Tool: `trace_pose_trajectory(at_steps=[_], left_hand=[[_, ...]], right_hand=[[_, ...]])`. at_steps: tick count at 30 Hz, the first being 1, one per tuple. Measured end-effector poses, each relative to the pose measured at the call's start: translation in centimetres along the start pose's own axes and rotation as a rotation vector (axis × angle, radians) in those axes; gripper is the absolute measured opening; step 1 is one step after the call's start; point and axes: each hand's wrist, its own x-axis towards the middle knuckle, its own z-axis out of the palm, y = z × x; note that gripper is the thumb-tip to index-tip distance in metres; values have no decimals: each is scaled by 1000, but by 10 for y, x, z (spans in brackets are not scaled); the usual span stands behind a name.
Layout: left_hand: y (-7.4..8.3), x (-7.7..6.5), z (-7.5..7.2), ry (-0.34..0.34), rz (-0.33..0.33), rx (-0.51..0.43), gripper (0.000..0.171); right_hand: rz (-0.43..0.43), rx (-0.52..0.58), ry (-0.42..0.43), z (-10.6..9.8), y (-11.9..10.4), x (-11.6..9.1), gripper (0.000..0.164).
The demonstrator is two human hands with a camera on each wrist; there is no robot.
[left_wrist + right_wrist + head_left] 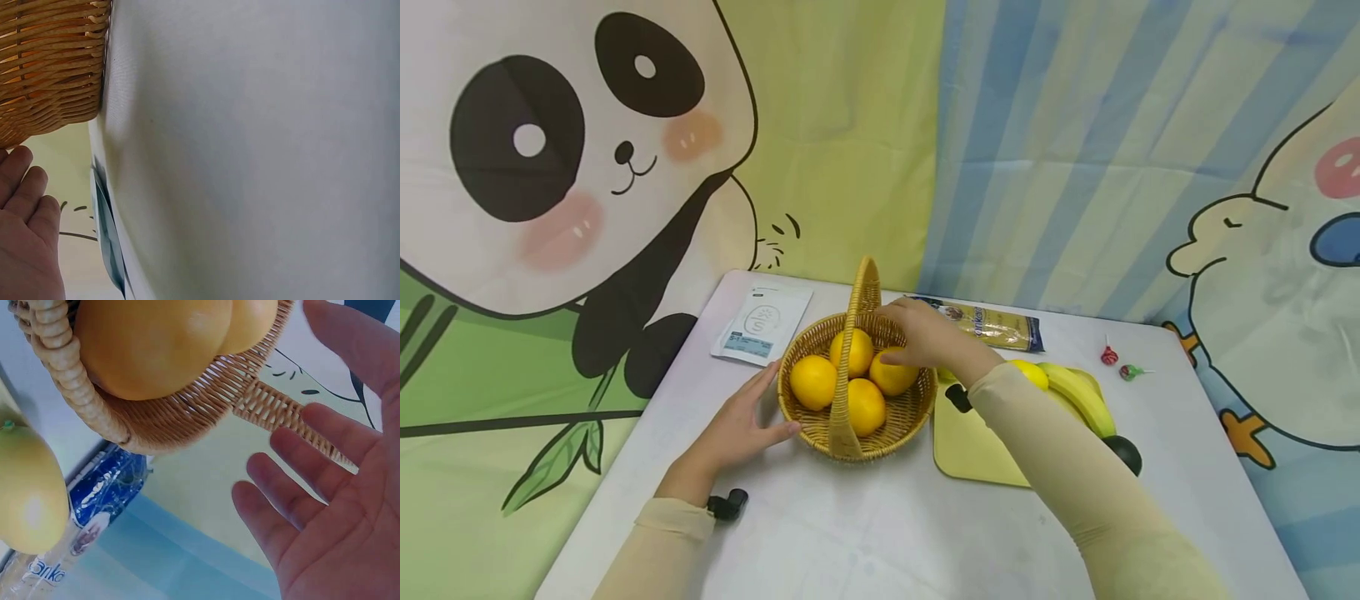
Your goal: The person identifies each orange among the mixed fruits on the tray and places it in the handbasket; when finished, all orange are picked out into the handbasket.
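Note:
A wicker basket point(847, 447) with a tall arched handle point(867, 287) stands on the table and holds several oranges point(812, 382). At the basket's left side is my left hand point(737, 429), fingers extended along the wall and thumb near the front rim. The left wrist view shows its fingers point(37, 194) close against the woven underside edge. My right hand point(925, 333) hovers over the basket's right rim, above an orange point(893, 372). In the right wrist view that hand point(337, 500) has its fingers spread, with nothing in the palm.
A white pouch point(765, 321) lies behind the basket at left. To the right, a yellow cutting board point(977, 454) bears bananas point(1082, 400) and a yellow fruit point(1030, 372). A dark green fruit point(1123, 455), a pasta packet point(1000, 327) and two lollipops point(1109, 355) lie around it.

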Motion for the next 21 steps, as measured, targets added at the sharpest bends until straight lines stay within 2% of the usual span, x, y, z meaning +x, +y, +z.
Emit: trace_pose_trajectory(at_steps=[12, 21], left_hand=[[0, 1, -2, -9, 8, -1, 114], [-3, -2, -2, -7, -4, 8, 113]], right_hand=[[29, 18, 169, -6, -7, -22, 86], [45, -3, 276, 6, 7, -52, 80]])
